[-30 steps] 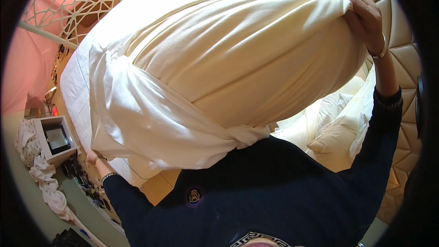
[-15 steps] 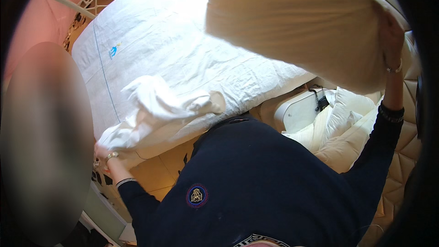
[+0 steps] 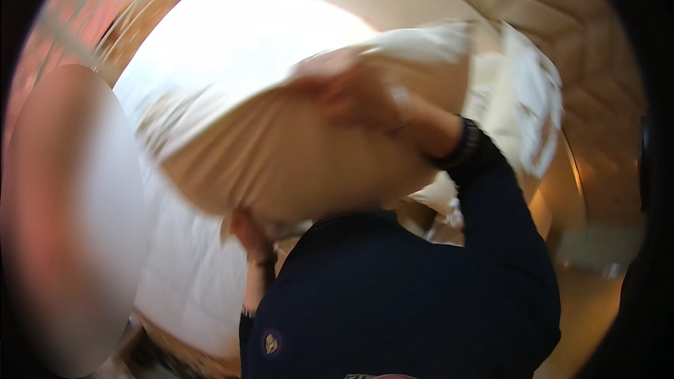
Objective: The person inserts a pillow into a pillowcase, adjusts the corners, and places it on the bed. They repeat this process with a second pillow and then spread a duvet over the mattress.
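Observation:
A plump beige pillow (image 3: 309,161) hangs in front of me, over the white-sheeted bed (image 3: 189,260). My right hand (image 3: 351,95), blurred by motion, is closed on its upper edge, and the forearm comes in from the right. At the pillow's lower left edge, my left hand (image 3: 247,230) is closed on the fabric, which bunches into folds between the two hands. Motion blur hides the exact finger positions. White cloth (image 3: 428,42) shows behind the pillow's upper right side; whether it is part of the pillow is unclear.
To the right, white bedding (image 3: 537,98) lies beside the quilted tan headboard wall (image 3: 554,35). Pale lattice bars (image 3: 105,21) stand in front of pink material at the far left. A large blurred oval covers the left side of the view.
The beige pillow has come from the upper right to the middle. My left hand has left the white cloth and moved right onto the pillow. The view has turned.

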`<state>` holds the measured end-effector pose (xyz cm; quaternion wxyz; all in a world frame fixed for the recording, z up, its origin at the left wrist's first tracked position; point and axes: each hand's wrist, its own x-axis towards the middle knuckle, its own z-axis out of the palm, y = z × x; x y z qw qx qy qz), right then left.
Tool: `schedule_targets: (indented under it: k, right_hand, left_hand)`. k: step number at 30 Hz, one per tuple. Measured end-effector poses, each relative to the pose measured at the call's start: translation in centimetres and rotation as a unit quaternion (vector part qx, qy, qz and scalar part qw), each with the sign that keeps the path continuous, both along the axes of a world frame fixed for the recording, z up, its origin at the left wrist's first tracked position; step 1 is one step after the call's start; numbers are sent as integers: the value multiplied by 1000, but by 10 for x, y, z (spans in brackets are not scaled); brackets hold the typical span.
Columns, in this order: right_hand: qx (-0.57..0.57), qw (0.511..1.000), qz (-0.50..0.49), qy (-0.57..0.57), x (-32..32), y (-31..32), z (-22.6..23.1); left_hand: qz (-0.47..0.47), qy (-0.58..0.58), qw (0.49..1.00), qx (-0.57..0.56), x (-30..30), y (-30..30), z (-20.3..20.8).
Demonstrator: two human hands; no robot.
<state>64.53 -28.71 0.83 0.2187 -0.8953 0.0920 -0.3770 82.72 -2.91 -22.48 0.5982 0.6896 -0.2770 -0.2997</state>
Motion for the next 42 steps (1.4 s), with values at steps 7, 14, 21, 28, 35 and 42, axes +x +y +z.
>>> schedule_targets:
  k: [7, 14, 21, 28, 35, 42]
  right_hand:
    - [-243, 965, -98, -22, -122, 6, 70]
    - [-286, 939, -182, 56, -244, -8, 218]
    - [-200, 896, -392, 66, -354, -2, 305]
    - [-198, 757, -595, 184, -552, -21, 327]
    - [28, 703, -651, 284, -543, -18, 131]
    - [-58, 524, -781, 335, -519, 14, 97]
  left_hand:
    - [-17, 82, 996, 23, -116, -33, 62]
    - [-108, 38, 992, -46, -152, -77, 49]
    - [-211, 35, 974, -76, -151, -84, 62]
    - [-295, 61, 953, -20, -157, -95, 97]
    - [-300, -2, 954, 26, -139, -87, 119]
    - [-341, 17, 939, 30, -156, -101, 140]
